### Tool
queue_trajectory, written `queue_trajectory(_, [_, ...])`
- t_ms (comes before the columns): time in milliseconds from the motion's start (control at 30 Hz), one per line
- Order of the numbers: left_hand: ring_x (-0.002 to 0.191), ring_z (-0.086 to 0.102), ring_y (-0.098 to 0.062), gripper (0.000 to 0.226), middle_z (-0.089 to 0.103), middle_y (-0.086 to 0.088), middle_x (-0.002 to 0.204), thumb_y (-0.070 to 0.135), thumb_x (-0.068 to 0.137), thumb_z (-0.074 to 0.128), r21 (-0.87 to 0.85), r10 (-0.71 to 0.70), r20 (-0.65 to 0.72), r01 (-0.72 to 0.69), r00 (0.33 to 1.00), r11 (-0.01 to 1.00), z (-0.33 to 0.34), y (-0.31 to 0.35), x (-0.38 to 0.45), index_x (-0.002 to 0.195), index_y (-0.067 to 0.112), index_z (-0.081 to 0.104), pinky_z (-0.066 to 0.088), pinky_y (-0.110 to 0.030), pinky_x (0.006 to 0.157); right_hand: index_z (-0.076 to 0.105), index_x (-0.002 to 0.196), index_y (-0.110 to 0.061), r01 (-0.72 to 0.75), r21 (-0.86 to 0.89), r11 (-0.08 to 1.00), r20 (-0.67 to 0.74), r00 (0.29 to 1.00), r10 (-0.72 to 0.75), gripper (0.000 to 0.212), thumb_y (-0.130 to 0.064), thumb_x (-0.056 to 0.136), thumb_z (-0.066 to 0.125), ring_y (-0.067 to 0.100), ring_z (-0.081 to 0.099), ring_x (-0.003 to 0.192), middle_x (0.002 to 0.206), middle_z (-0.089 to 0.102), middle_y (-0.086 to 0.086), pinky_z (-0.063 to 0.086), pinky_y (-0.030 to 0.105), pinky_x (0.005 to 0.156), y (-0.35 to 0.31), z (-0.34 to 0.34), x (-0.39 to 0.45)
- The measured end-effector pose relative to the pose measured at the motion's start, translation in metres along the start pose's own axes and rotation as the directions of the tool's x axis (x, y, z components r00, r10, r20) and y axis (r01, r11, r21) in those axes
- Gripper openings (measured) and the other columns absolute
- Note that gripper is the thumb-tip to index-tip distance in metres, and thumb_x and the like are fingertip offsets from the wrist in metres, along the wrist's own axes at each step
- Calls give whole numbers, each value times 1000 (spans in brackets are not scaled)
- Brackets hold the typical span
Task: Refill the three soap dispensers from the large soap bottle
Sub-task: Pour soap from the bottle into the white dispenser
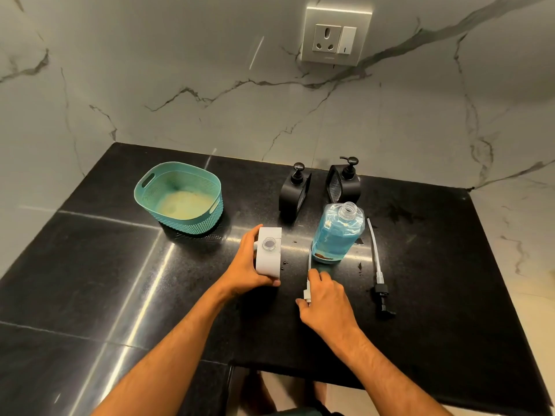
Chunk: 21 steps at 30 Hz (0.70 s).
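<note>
Gripping the white soap dispenser [268, 253] from its left side, the left hand [251, 263] has its fingers curled round the body and the thumb along the near edge; the dispenser stands upright on the black stone countertop [120, 280] with its pump off and its round neck open to the camera. Far to the left of that hand, near the back of the counter, sits a teal plastic basket [179, 197] with a perforated wall, slotted handles and a pale yellowish stain across its floor. Just right of the white dispenser, a few small dark specks lie on the stone. Next comes the right hand [324, 298], its fingers and thumb closed on the white pump head [307, 292], whose pale dip tube runs away from the hand toward the foot of the large soap bottle [336, 235]. That bottle is clear, uncapped, and holds blue liquid nearly to its shoulder; it stands between the two hands and the back pair of dispensers. Behind it, two black soap dispensers [294, 190] [344, 183] stand side by side with their pumps on, close to the marble wall. Right of the big bottle, a black pump with a long white tube [379, 277] lies flat on the counter, apart from everything. On the wall above, a socket and switch plate [336, 36].
</note>
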<state>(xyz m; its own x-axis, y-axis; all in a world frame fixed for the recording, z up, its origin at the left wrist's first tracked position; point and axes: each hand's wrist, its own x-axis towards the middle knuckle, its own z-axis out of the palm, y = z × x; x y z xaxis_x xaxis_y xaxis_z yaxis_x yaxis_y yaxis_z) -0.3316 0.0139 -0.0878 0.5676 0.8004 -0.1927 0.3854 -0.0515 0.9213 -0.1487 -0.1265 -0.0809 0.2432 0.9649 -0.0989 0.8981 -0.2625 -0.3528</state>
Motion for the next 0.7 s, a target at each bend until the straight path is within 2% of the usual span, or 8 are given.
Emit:
queue_trajectory(100, [140, 43, -15, 131, 35, -1, 154, 14, 55, 100, 9, 7, -7, -7, 1000, 1000, 2, 3, 1, 158, 25, 20, 42, -8, 99, 54, 120, -18, 11, -23, 1000, -93, 996, -13, 53, -46, 82, 76, 24, 65, 95, 110, 62, 4, 54, 32, 78, 1, -5, -1])
queue_trajectory(167, [140, 44, -16, 130, 36, -2, 154, 10, 56, 101, 9, 15, -21, -15, 1000, 1000, 2, 6, 1, 158, 23, 22, 43, -12, 102, 58, 102, -17, 41, 3, 999, -229, 973, -39, 41, -44, 80, 79, 22, 63, 82, 94, 62, 1, 51, 30, 68, 4, -10, 0])
queue_trajectory(267, [140, 44, -17, 128, 36, -3, 154, 6, 57, 101, 2, 35, -33, -35, 999, 999, 3, 14, 1, 158, 21, 22, 45, -25, 109, 53, 83, -23, 122, 161, 979, -443, 896, -39, 30, -35, 82, 80, 11, 51, 70, 79, 53, -8, 38, 16, 65, 15, -22, 2])
queue_trajectory(333, [139, 45, -14, 129, 37, -1, 155, 6, 58, 100, -15, 39, -40, -40, 998, 999, 2, 20, 1, 158, 22, 22, 47, -31, 111, 50, 82, -26, 189, 297, 936, -562, 827, 12, 31, -31, 83, 81, 7, 47, 70, 79, 48, -13, 36, 15, 65, 28, -32, 6])
queue_trajectory(467, [136, 44, -2, 127, 36, 7, 156, 9, 62, 100, -53, 55, -41, -57, 998, 997, 3, 32, 4, 159, 29, 21, 47, -9, 97, 49, 93, -22, 255, 462, 849, -695, 700, 168, 40, -32, 78, 86, 12, 50, 81, 92, 46, -10, 41, 20, 71, 58, -54, 21])
queue_trajectory(533, [141, 42, -7, 126, 34, 6, 157, 10, 63, 100, -59, 73, -45, -75, 996, 995, 5, 39, 5, 159, 28, 21, 46, -16, 106, 51, 108, -17, 236, 533, 812, -664, 712, 229, 56, -30, 72, 92, 18, 54, 92, 107, 49, -4, 49, 27, 80, 71, -62, 31])
queue_trajectory(600, [144, 39, -9, 125, 34, 6, 157, 11, 62, 100, -60, 94, -54, -97, 994, 993, 7, 47, 6, 159, 25, 22, 43, -31, 115, 50, 129, -17, 225, 607, 762, -569, 793, 219, 77, -24, 68, 96, 18, 57, 114, 128, 51, -4, 51, 28, 96, 82, -68, 42])
queue_trajectory(700, [143, 39, -5, 124, 34, 7, 155, 22, 59, 99, -47, 124, -48, -126, 991, 991, 12, 55, 7, 158, 24, 25, 41, -34, 117, 40, 150, -24, 207, 694, 689, -375, 922, 101, 102, -22, 66, 97, 14, 48, 139, 149, 49, -10, 42, 27, 112, 91, -75, 60])
